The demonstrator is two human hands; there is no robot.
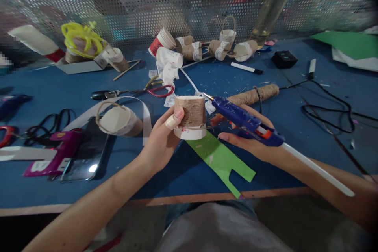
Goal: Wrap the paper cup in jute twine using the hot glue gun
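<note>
My left hand (159,143) grips a small paper cup (193,113) wound with brown twine, its thumb pressed on the side. A white band is left bare at the cup's lower edge. My right hand (254,145) holds a blue hot glue gun (240,119), with a long white glue stick (315,167) coming out of its back. The metal nozzle points left, close by the cup's upper right edge; whether it touches, I cannot tell. Beneath the cup lies a green paper strip (217,159) with a notched end.
Left of my hands are a small handled basket (118,120), a phone (88,149), a purple glue gun (60,147) and red-handled scissors (161,89). Several twine-wrapped cups (191,49) lie at the back by a perforated metal screen (189,4). A black cord (327,106) loops on the right.
</note>
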